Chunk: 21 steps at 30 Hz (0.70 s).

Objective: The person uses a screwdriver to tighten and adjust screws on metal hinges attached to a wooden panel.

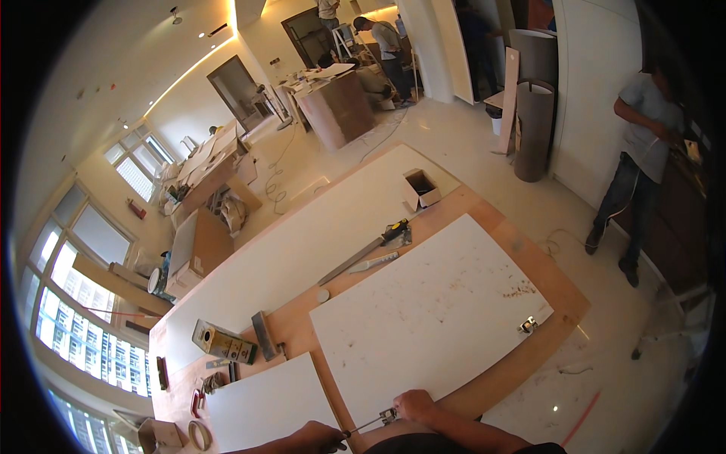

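Observation:
My left hand (321, 436) is closed around the handle of a screwdriver, whose thin metal shaft (363, 426) points right toward a cabinet hinge (388, 415). The hinge sits at the near edge of a large white panel (423, 303). Beside it, my right hand (414, 406) rests on the panel's edge with fingers curled against the hinge. A second metal hinge (528, 325) is on the same panel near its right corner. Sawdust and brown specks lie across the panel. To the left, a smaller white panel (272, 405) lies partly under my left forearm.
On the workbench (563, 299) are a handsaw (352, 259), an open small carton (421, 189), a rectangular tin (225, 342), a dark block (264, 337) and a tape roll (199, 436). A person (646, 151) stands at the right; others work far back. Cables (280, 178) trail on the floor.

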### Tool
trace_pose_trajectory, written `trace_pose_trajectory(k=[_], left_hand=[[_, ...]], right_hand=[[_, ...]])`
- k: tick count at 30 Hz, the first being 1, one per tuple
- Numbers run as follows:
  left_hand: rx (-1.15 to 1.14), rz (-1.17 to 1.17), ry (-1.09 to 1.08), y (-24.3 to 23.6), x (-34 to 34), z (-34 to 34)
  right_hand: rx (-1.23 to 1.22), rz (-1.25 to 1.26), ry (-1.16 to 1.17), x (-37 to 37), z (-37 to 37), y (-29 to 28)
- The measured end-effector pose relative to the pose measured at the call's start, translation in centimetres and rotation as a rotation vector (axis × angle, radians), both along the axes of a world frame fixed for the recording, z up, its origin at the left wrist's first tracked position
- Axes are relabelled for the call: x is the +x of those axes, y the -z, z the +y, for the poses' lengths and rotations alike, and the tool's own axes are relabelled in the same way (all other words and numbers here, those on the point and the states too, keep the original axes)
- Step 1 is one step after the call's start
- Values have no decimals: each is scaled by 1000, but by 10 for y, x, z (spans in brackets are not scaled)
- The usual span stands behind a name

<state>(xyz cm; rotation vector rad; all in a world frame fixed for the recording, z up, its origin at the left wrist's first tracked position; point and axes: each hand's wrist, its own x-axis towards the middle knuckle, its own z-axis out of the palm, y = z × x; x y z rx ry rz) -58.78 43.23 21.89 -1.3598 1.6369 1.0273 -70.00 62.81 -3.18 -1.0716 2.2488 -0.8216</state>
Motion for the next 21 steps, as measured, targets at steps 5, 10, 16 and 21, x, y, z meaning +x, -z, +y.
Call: trace_pose_trajectory(k=[5,10,16,21], left_hand=[[-50,16,577,22,-17,-11],[-240,403,1939,-7,-8,35],[-351,456,1498,-38,-12,28],[3,-102,101,27,9,-25]], right_hand=[[-1,-1,-32,0,-5,-5],[78,-36,-10,-7,5,-3],[69,-16,-42,-2,-1,-3],[49,-10,-54,0,-3,-4]])
